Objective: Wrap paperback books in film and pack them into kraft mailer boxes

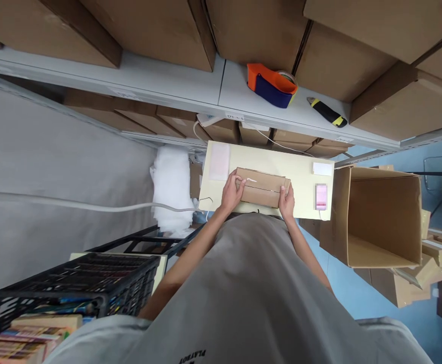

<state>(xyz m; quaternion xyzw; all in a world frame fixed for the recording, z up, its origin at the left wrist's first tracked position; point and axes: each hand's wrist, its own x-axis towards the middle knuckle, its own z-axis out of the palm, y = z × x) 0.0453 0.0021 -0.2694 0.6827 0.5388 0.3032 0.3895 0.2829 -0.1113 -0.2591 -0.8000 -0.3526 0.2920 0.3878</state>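
A long, flat cardboard box [262, 188] lies across the pale table [302, 199], close to my body. A seam runs along the length of its top, and a small white mark shows near its left end. My left hand [233, 191] grips the left end, thumb on top. The right end is held by my right hand [286, 201], its thumb on the upper face and the other fingers around the end. On the table to the right sit a phone with a pink screen [321, 196] and a white label-like piece [322, 169].
Above, a grey shelf [168, 83] carries large cartons, a tape dispenser [272, 85] and a utility knife [327, 112]. A big open carton [384, 217] stands right of the table. At left are white wrapping sheets [172, 187], a hanging cable [92, 203] and black crates [73, 283].
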